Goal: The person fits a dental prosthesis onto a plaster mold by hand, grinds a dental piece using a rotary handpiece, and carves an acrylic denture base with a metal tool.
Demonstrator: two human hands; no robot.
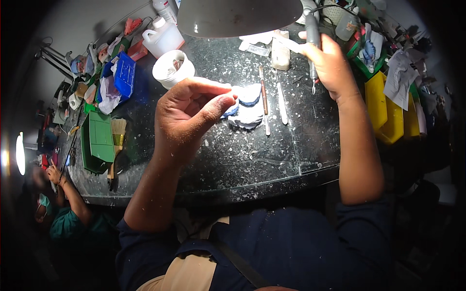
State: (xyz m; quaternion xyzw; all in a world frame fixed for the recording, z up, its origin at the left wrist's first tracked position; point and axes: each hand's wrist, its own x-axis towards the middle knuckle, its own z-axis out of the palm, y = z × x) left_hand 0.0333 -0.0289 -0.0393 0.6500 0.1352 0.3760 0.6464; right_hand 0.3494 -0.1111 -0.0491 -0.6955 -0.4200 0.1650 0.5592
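Pale wall (110, 18) behind a dark, debris-speckled desk (310, 150), lit beneath a lamp shade (238, 18). The right hand (331, 65) grips a grey handpiece (313, 38); the left hand (187, 107) is pinched, any piece between its fingertips too small to tell. White-and-blue casts (250, 93) lie beside slim tools (263, 92). Probable faults: a slack pinch losing that piece among debris; a careless handpiece swing nicking the casts.

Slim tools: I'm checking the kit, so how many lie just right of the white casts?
2: the brown tool beside the casts, and the white tool to its right. Nothing covers that spot.
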